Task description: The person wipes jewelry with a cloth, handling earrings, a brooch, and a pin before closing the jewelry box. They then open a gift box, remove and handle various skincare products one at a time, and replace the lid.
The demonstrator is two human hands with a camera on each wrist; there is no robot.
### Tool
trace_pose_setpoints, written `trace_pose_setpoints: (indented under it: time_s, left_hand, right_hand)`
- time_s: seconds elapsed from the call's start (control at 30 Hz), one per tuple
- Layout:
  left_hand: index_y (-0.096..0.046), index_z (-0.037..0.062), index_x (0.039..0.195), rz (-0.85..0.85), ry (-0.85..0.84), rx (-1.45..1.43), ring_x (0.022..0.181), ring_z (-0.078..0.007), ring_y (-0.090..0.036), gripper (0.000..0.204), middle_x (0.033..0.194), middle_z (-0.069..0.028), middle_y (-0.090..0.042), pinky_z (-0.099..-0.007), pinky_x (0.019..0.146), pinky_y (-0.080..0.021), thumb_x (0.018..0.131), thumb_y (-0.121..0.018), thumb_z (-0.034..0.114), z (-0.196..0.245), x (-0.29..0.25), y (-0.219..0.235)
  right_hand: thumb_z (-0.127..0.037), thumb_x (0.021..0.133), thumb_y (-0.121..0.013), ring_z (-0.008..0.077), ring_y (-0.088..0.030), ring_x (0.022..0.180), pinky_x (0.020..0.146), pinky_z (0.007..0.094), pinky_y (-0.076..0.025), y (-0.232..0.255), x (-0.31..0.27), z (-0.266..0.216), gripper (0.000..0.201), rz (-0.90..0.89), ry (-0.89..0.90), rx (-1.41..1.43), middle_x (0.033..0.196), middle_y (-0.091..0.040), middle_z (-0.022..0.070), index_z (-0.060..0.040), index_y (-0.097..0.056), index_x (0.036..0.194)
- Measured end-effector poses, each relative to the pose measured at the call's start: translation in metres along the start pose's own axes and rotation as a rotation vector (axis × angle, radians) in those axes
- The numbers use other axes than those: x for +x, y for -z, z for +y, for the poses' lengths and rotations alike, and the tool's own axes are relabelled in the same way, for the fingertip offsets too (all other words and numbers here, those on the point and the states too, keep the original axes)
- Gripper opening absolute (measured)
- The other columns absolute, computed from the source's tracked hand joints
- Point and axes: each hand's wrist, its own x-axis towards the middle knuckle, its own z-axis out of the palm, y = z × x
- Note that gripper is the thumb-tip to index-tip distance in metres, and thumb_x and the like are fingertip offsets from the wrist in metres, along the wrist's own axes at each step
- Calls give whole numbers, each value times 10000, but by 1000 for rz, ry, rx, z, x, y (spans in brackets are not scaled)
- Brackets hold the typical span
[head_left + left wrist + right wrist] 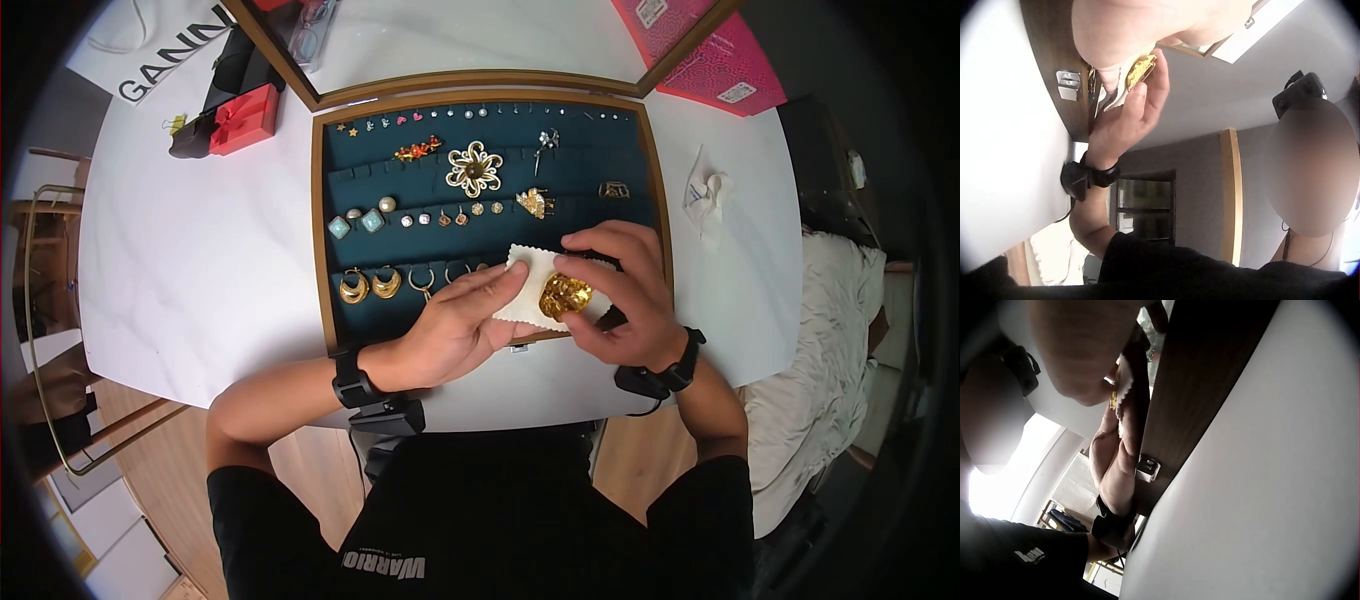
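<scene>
Over the front edge of a jewelry case (pixel 322 250), my left hand (pixel 455 325) holds a white cloth (pixel 524 280) with zigzag edges, thumb on top and fingers beneath. Against the cloth sits a shiny, crumpled-looking gold ornament (pixel 566 296), which my right hand (pixel 635 300) pinches between thumb and fingers. In the left wrist view the gold ornament (pixel 1141 72) shows a bright textured face. Earrings and brooches fill rows on the case's dark green lining, among them a flower brooch (pixel 473 169) and gold hoop earrings (pixel 354 287). My hands hide part of the bottom row.
The case's glass lid (pixel 470 78) stands raised at the back. Left of it lie a red gift box (pixel 244 119) and a white paper bag (pixel 140 60). A pink box (pixel 715 65) is at the back right, with a crumpled white wrapper (pixel 705 200) nearer on the table.
</scene>
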Motion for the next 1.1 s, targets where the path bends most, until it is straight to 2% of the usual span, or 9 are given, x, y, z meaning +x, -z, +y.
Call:
trace_pose_setpoints:
  time_s: [0.13,0.23,0.43,0.67,0.83,1.03,1.1]
  left_hand:
    - [-360,-46,1452,-6,-12,-14,1346,-283,-500,493,1425,-199,-495,-428,1174,-389,1116,-263,301,-2,0,0]
    - [-359,-44,1453,30,0,-8,1339,-282,-506,493,1422,-199,-496,-424,1168,-396,1116,-263,303,0,-1,-2]
    - [-362,-46,1452,-15,4,10,1328,-265,-516,493,1420,-194,-500,-409,1149,-418,1117,-265,302,2,0,-1]
    - [-352,-49,1459,19,22,20,1333,-274,-512,498,1420,-196,-498,-419,1164,-403,1117,-260,301,0,-1,1]
    - [-339,-49,1470,-30,-29,-11,1346,-287,-501,508,1439,-204,-485,-433,1181,-384,1115,-260,307,0,1,-3]
    - [-343,-55,1467,-3,-8,15,1352,-288,-496,510,1442,-213,-482,-433,1182,-382,1115,-263,305,2,0,-5]
    - [-345,-55,1465,4,-4,10,1352,-285,-497,509,1442,-213,-483,-430,1180,-384,1115,-264,305,2,0,-4]
  right_hand:
    - [-170,686,-837,305,-539,1111,945,411,-437,1,1,2,590,-53,74,-22,1264,-592,102,-79,-664,1242]
    - [-187,685,-855,302,-541,1111,942,407,-436,0,2,-5,585,-14,-22,59,1271,-590,102,-86,-668,1231]
    - [-214,680,-886,300,-542,1117,940,409,-436,-3,-1,1,604,12,5,5,1272,-590,94,-91,-661,1227]
    - [-203,669,-889,296,-553,1098,933,408,-440,-3,1,-1,620,-2,28,53,1260,-592,90,-93,-658,1233]
    - [-136,662,-873,291,-566,1077,925,401,-448,-2,1,-2,619,5,-3,18,1229,-604,94,-59,-648,1234]
    - [-68,663,-838,301,-582,1037,887,407,-476,0,2,-3,597,86,-14,23,1199,-621,101,-21,-639,1225]
    - [-65,664,-838,301,-581,1040,888,406,-478,0,3,-2,598,63,1,25,1203,-621,101,-20,-639,1226]
